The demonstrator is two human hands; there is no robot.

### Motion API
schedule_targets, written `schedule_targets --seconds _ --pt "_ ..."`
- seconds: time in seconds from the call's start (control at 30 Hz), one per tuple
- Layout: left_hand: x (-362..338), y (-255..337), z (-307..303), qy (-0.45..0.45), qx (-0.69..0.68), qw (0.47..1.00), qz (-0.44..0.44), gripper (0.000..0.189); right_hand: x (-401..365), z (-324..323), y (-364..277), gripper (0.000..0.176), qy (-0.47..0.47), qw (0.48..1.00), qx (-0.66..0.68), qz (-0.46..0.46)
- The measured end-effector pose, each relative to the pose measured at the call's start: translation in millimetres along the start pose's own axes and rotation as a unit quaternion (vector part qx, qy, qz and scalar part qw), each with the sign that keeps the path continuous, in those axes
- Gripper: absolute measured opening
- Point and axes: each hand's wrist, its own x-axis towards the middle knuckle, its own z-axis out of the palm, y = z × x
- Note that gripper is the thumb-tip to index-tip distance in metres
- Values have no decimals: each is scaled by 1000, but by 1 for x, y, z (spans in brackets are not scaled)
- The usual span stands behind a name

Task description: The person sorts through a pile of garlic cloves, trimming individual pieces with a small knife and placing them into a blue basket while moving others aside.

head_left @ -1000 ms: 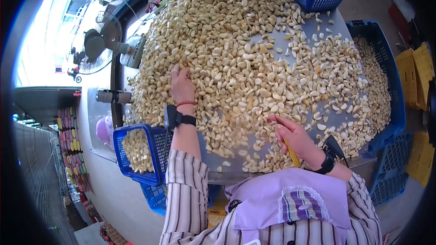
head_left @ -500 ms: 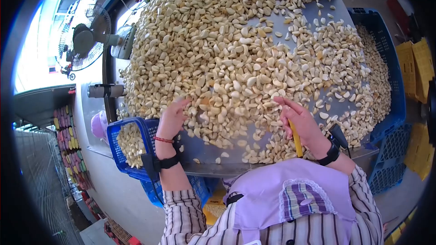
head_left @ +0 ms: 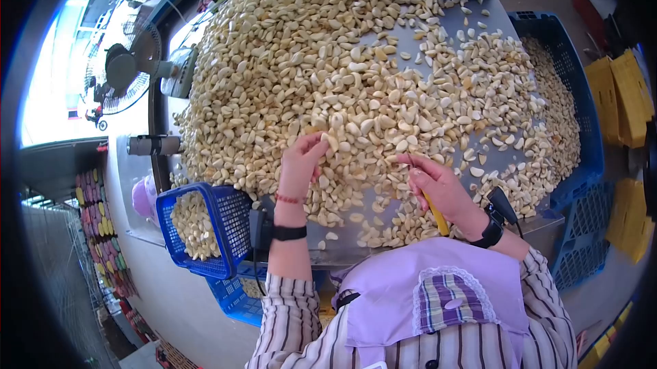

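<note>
Pale kernels [head_left: 356,95] heap across the metal table [head_left: 321,251] in the head view. The left hand [head_left: 299,163] points away from the near edge into the heap, fingertips drawn together; whether they pinch a kernel I cannot tell. The right hand [head_left: 443,191], just beside it, is clenched on a yellow-handled tool [head_left: 433,210], whose long axis slants back toward the near edge. The blue basket [head_left: 236,218] at the near left corner lies closer to the left hand.

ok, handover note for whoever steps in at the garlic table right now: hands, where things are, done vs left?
Left hand: fingers on the clove heap; whether it grips a clove is unclear.
Right hand: shut on a yellow-handled tool, at the heap's near edge.
Small blue basket, at the table's left edge: partly filled with cloves.
Large blue crate, on the right: cloves inside.
Left: most cloves lie heaped on the table.
</note>
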Motion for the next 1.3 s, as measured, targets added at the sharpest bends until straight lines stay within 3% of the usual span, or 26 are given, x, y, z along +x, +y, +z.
schedule_targets --seconds 0.03,0.07,0.13,0.2,0.23,0.33,0.37,0.43,0.47,0.5,0.53,0.57,0.67,0.7,0.73,0.77,0.8,0.83,0.87,0.93,1.03,1.1,1.13,1.3 --pt "-10 1 0 -51 -166 981 -81 31 -1 1 -1 40 4 1000 3 1" --pt "-17 -3 3 -92 -280 954 -63 29 -1 3 -2 43 13 999 -36 -7" --pt "-35 6 13 -86 -309 943 -85 26 0 7 4 46 24 997 -73 -11" --pt "-48 13 25 -88 -345 930 -87 19 6 9 16 52 16 927 -260 -269" --pt "-53 13 31 -89 -347 929 -87 19 4 11 14 52 17 927 -263 -268" --pt "-70 17 44 -102 -182 975 -72 19 -10 21 -7 52 -54 951 -277 -126" --pt "-74 13 43 -98 -183 976 -71 19 -7 21 -2 52 -58 951 -277 -127" --pt "-81 0 42 -197 -293 935 -36 22 -1 21 10 47 -71 949 -216 -218" --pt "-81 -6 45 -221 -418 881 19 22 -2 19 9 47 -73 949 -217 -218" --pt "-79 -8 44 -221 -417 881 21 22 -4 18 4 46 -51 974 -168 -140" --pt "-75 -7 42 -193 -480 855 25 20 -5 16 0 44 -28 991 -117 -61" --pt "-71 -4 40 -163 -541 824 28 20 -6 14 -1 44 -28 991 -117 -62" --pt "-40 -16 6 -36 -543 838 -29 21 -7 10 -10 45 -17 997 -75 13" --pt "-29 -18 -3 36 -549 835 18 23 -8 12 -7 46 -15 995 -96 -18" --pt "-20 -32 -20 30 -493 867 61 20 -7 11 -4 47 -4 991 -124 -58" --pt "-26 4 -14 76 -460 882 71 19 -6 10 -8 49 -19 989 -147 -6" --pt "-28 16 -14 62 -437 894 73 15 -10 11 -17 52 -37 986 -162 2" --pt "-31 26 -12 27 -357 927 108 9 -7 10 -11 54 -34 983 -172 -52" --pt "-38 38 1 64 -299 950 70 7 -3 9 -2 55 -42 978 -179 -101" --pt "-47 37 25 43 -213 974 67 13 -4 9 -5 56 -46 974 -194 -104" --pt "-66 36 60 -32 -126 983 126 20 -9 10 -12 56 -57 980 -163 -103" --pt "-72 25 73 -35 -87 980 174 23 -11 7 -7 57 -57 984 -128 -108" --pt "-71 19 76 -34 -93 981 164 20 -10 1 -1 57 -77 990 -99 -65" --pt "-85 55 84 20 -36 977 212 16 -4 5 5 53 -72 997 36 17"
